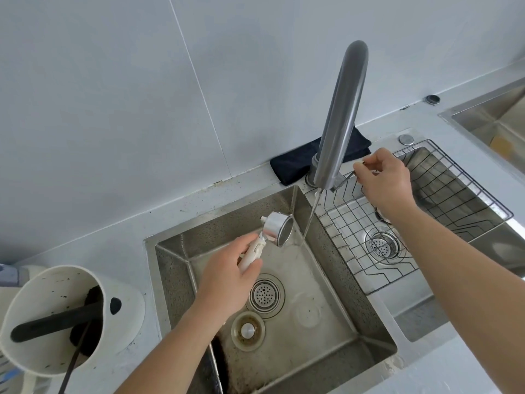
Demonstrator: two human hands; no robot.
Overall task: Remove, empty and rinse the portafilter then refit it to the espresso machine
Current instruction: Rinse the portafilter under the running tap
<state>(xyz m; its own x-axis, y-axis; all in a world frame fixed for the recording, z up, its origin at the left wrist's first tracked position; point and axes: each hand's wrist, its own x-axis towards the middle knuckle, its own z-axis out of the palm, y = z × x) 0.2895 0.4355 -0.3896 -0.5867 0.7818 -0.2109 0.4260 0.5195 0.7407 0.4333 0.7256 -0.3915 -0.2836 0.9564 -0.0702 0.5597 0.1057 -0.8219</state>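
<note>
Steel sink [181,251] across the lower centre of the frame, water pooling thinly toward its drain strainer [264,294]. Tall grey faucet [341,115] rising through the middle, a thin stream [311,214] falling from its spout into the basin. Wire rack [443,200] over the second bowl at right; white knock box [56,317] at lower left, dark grounds inside. Left hand [230,277] at centre, fingers curled round the white handle of the portafilter [277,230] — basket tipped on its side above the basin, open mouth facing right, just beside the stream and seemingly not yet under it. Right hand [383,180] at centre right, thumb and fingers pinching the faucet's thin lever [348,176]. Rinse step under way, by the look of things. Best done by sliding the basket rightward until the stream lands inside the rim, then rolling the handle so water sweeps every wall — flow kept modest at the lever to limit splashing, grip kept firm on a wet handle.
</note>
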